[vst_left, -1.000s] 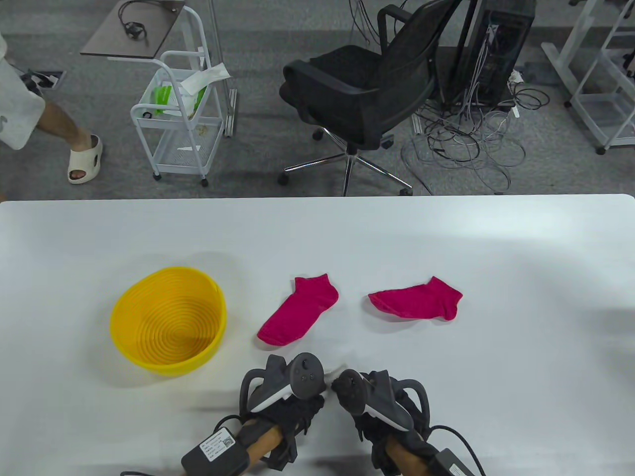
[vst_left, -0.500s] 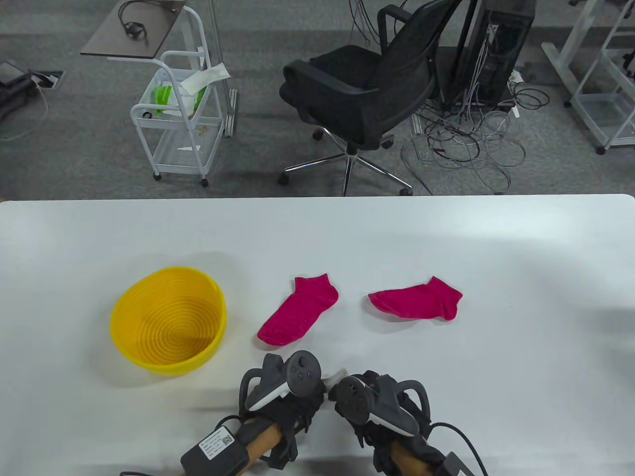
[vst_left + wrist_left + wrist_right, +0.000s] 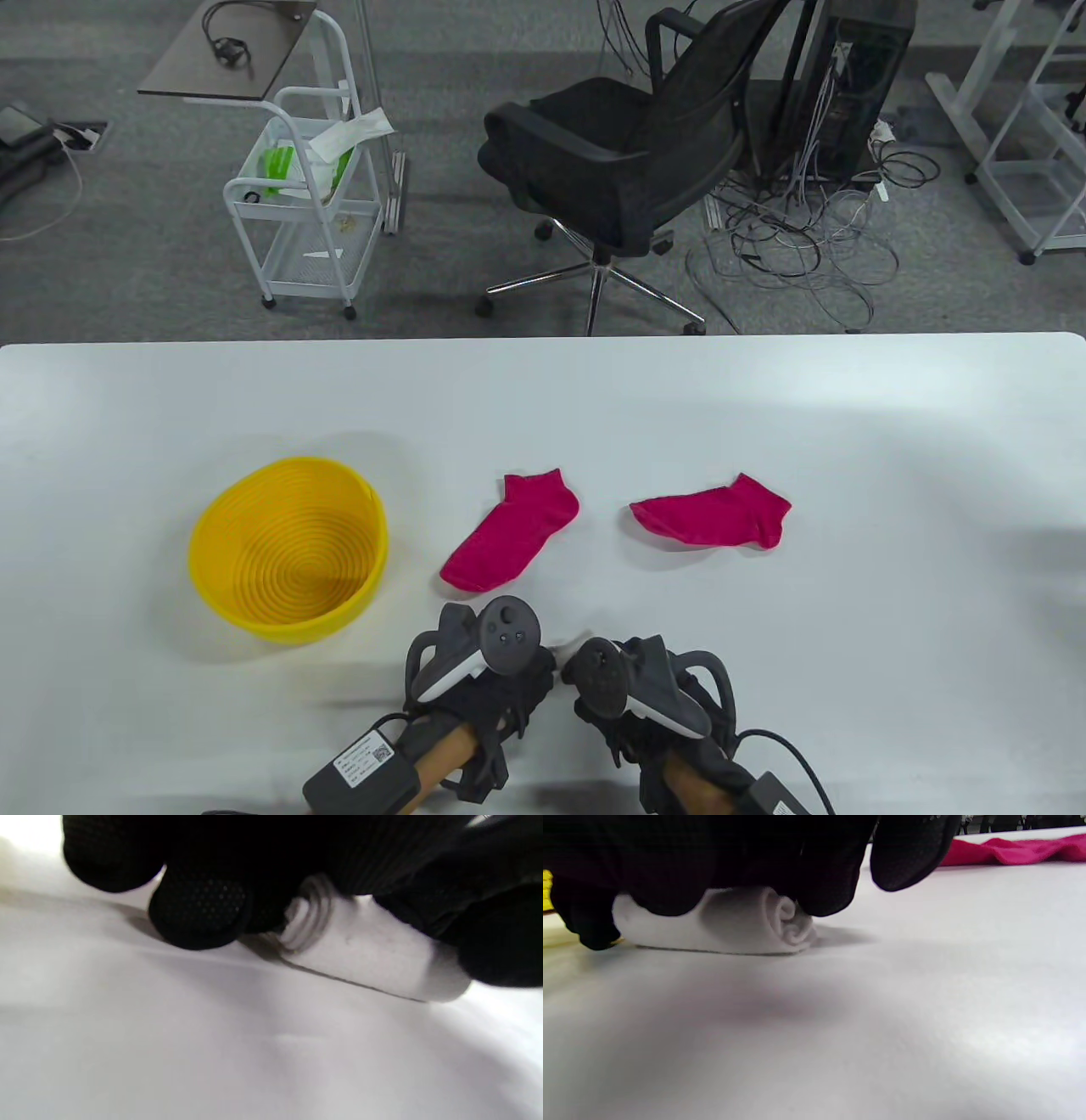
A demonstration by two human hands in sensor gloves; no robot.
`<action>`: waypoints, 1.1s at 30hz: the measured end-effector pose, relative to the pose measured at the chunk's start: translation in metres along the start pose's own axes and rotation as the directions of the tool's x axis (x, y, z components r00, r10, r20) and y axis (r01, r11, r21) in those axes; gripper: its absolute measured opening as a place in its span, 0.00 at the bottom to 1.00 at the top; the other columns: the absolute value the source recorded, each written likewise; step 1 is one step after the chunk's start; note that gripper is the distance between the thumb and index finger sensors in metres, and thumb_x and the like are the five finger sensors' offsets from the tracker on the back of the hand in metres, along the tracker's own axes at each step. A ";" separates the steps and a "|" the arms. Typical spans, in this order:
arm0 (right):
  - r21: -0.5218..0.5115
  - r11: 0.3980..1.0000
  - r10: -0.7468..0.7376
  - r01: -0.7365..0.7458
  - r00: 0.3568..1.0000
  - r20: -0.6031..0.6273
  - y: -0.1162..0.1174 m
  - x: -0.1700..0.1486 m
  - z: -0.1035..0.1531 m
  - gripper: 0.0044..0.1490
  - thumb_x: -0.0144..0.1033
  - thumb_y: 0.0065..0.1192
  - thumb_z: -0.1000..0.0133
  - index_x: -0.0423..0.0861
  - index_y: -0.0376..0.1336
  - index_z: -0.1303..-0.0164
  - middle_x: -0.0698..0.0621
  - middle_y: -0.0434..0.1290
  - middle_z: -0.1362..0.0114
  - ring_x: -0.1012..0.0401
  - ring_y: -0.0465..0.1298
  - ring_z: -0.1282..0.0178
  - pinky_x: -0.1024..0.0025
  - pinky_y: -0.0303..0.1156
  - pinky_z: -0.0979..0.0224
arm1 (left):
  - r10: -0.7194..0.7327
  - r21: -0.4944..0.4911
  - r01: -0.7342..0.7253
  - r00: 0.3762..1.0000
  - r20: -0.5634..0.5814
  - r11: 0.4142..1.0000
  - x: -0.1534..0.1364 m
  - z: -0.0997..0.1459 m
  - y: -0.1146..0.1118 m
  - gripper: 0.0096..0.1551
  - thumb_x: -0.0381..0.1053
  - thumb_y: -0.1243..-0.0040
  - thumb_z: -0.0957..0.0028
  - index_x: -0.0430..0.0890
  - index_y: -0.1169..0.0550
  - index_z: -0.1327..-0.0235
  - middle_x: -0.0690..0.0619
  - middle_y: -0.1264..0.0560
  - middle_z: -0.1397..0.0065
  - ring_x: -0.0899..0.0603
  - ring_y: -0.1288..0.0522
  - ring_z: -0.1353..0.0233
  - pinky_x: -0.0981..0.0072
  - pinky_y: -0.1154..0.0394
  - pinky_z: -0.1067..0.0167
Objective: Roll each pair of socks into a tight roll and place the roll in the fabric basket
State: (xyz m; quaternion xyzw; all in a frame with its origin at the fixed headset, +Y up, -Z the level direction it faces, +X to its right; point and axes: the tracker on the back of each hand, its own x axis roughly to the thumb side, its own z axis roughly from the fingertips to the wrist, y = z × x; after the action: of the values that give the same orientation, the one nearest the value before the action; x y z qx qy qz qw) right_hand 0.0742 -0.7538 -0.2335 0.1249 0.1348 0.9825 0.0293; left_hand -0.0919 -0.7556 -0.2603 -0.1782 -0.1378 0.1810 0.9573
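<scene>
A white sock roll lies on the table near its front edge, its spiral end showing. Both gloved hands curl over it: my left hand on one end, my right hand on the other. From above, the trackers hide the fingers and most of the roll. Two pink socks lie flat further back, one in the middle and one to its right, also seen as a pink strip. The yellow ribbed basket stands at the left with nothing in it.
The white table stretches wide on the right. Beyond its far edge stand a black office chair, a white wire cart and a tangle of cables.
Both hands have shifted a little over the white roll, the left tracker turning leftward. A person walking at the far left has left the view.
</scene>
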 end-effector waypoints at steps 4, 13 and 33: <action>0.007 1.000 0.011 -0.011 1.000 -0.013 0.002 -0.001 -0.002 0.35 0.54 0.69 0.55 0.66 0.63 0.34 0.62 0.69 0.24 0.58 0.74 0.26 0.49 0.69 0.27 | 0.012 0.037 -0.013 1.000 0.010 0.999 0.000 0.004 0.007 0.27 0.58 0.37 0.58 0.53 0.16 0.46 0.47 0.18 0.43 0.43 0.15 0.53 0.49 0.23 0.51; -0.011 0.999 0.041 -0.042 0.998 -0.044 0.004 0.001 -0.004 0.34 0.51 0.65 0.52 0.65 0.61 0.33 0.62 0.69 0.25 0.60 0.75 0.28 0.50 0.70 0.27 | -0.022 0.003 0.022 1.000 0.014 1.000 0.001 0.003 0.004 0.29 0.59 0.33 0.61 0.52 0.15 0.46 0.46 0.19 0.42 0.43 0.16 0.51 0.48 0.24 0.50; -0.101 0.994 -0.037 0.035 0.999 -0.016 -0.008 -0.005 0.000 0.29 0.53 0.62 0.52 0.65 0.67 0.38 0.63 0.74 0.29 0.60 0.73 0.27 0.50 0.68 0.26 | -0.083 -0.023 0.084 0.996 0.027 0.996 0.007 -0.001 -0.004 0.24 0.53 0.39 0.57 0.50 0.16 0.48 0.46 0.18 0.46 0.44 0.16 0.54 0.49 0.23 0.52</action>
State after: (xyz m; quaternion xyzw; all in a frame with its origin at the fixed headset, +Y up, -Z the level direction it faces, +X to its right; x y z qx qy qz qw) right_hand 0.0795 -0.7464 -0.2371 0.1121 0.0876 0.9885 0.0521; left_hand -0.0844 -0.7570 -0.2583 -0.1817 -0.1596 0.1414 0.9600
